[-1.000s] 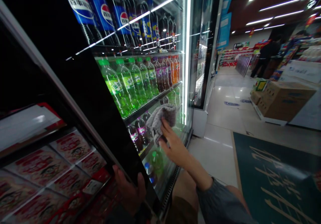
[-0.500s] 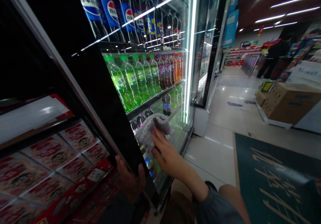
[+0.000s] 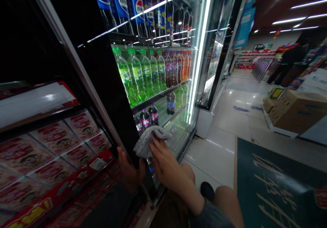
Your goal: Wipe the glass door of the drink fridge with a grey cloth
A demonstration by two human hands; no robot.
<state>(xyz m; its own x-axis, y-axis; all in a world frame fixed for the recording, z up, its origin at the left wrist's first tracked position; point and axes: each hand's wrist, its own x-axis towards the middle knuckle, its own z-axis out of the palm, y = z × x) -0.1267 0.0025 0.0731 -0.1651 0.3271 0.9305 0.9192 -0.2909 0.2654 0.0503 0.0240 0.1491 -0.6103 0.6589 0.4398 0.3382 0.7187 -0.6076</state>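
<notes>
A grey cloth (image 3: 149,142) lies pressed against the lower part of the glass door, its top edge bunched. My right hand (image 3: 163,161) holds it from above with the fingers laid over it. At the door's dark frame (image 3: 114,105), my left hand (image 3: 130,170) grips the edge, thumb on the front side and fingers behind. Through the glass, small bottles with purple labels (image 3: 145,119) stand just above the cloth. Green soda bottles (image 3: 138,73) fill the shelf higher up.
Cola bottles (image 3: 138,10) stand on the upper shelf. Red and white packages (image 3: 56,139) are stacked to the left. On the right are a dark green mat (image 3: 276,180), cardboard boxes (image 3: 293,108) on a low platform, and a person (image 3: 291,61) farther back.
My right hand has moved the cloth down and slightly left across the glass, uncovering the purple-labelled bottles. My left hand keeps its hold on the frame. The view has shifted slightly.
</notes>
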